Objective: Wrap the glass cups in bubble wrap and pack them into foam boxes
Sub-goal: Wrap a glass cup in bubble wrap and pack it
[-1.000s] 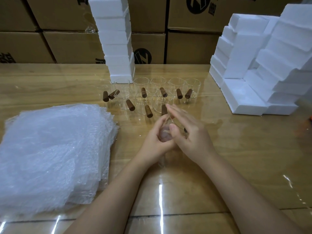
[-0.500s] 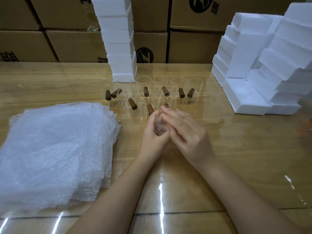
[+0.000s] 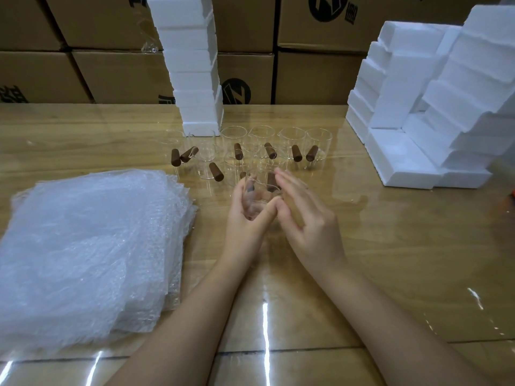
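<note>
The left hand (image 3: 245,221) curls its fingers round a glass cup (image 3: 259,190), just in front of the other cups (image 3: 319,142); the right hand (image 3: 309,221) is flat-fingered beside it, seemingly steadying; bubble wrap (image 3: 83,246) lies left, foam boxes (image 3: 418,151) right, within easy reach.

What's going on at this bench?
A person is handling one glass cup: the left hand grips it over the table, the right hand is beside it with straight fingers. It has no wrap on it yet. The bubble wrap lies stacked to the left, the other cups stand behind, foam boxes are piled at the back and right.
</note>
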Tool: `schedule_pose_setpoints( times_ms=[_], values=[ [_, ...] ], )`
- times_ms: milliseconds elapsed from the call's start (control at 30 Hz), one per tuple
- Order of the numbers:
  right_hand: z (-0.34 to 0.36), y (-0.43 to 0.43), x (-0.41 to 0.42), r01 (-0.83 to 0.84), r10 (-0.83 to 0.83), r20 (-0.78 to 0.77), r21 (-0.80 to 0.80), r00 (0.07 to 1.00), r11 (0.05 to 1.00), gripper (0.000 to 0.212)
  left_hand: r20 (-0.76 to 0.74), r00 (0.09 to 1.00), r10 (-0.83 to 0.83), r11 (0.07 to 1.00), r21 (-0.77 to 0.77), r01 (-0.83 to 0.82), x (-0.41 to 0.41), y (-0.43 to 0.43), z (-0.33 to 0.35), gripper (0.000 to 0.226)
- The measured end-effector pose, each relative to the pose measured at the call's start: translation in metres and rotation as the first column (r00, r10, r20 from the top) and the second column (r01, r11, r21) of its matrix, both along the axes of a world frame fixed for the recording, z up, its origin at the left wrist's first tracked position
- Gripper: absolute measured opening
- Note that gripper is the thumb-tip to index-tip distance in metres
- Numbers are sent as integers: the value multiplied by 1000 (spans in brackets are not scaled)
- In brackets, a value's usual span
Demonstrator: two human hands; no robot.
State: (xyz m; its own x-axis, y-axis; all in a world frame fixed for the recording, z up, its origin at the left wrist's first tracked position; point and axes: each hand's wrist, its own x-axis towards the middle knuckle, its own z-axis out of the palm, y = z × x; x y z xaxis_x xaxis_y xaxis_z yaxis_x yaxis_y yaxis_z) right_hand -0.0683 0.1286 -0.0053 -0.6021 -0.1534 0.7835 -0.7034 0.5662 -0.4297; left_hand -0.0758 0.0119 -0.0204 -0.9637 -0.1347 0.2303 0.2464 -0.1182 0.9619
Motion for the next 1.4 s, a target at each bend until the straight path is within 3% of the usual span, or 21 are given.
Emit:
schedule_pose_setpoints(
  times_ms=[167, 433, 600, 733, 867, 1000, 1067, 1167, 1267, 1400],
  values=[
    [3, 4, 1, 10, 5, 175, -86, 985, 996, 46, -42, 999, -23, 995, -102, 19, 4, 4, 1, 64],
    [7, 10, -1, 11, 3, 235, -61, 972, 998, 55, -140, 980, -143, 941, -327, 91, 7, 6, -5, 63],
    [9, 14, -2, -33, 34, 235, -11, 971, 999, 56, -145, 969, -199, 913, -388, 129, 8, 5, -8, 63],
    [7, 15, -4, -162, 161, 113, 2, 980, 987, 42, -150, 966, -211, 908, -397, 136, 9, 5, -7, 64],
    [6, 15, -8, -251, 252, 28, -38, 967, 967, 34, -170, 958, -233, 938, -300, 175, 7, 7, -4, 57],
    [5, 10, -6, -275, 275, -20, -128, 961, 953, 28, -103, 966, -239, 969, -85, 231, 7, 7, -6, 46],
    [4, 6, -5, -277, 298, 54, -237, 953, 931, 27, -26, 984, -174, 984, -31, 173, 5, 5, -5, 50],
    [7, -4, 0, -305, 421, 279, -376, 863, 875, 35, 24, 997, -76, 991, 114, 73, 2, 0, 0, 46],
    [1, -10, 5, -274, 318, 244, -198, 916, 941, 35, 23, 995, -98, 979, 180, 92, 5, -1, 8, 51],
    [1, -8, 2, -129, 136, 155, -49, 979, 990, 36, 110, 984, -137, 986, 112, 125, 13, 5, 18, 58]
  ],
)
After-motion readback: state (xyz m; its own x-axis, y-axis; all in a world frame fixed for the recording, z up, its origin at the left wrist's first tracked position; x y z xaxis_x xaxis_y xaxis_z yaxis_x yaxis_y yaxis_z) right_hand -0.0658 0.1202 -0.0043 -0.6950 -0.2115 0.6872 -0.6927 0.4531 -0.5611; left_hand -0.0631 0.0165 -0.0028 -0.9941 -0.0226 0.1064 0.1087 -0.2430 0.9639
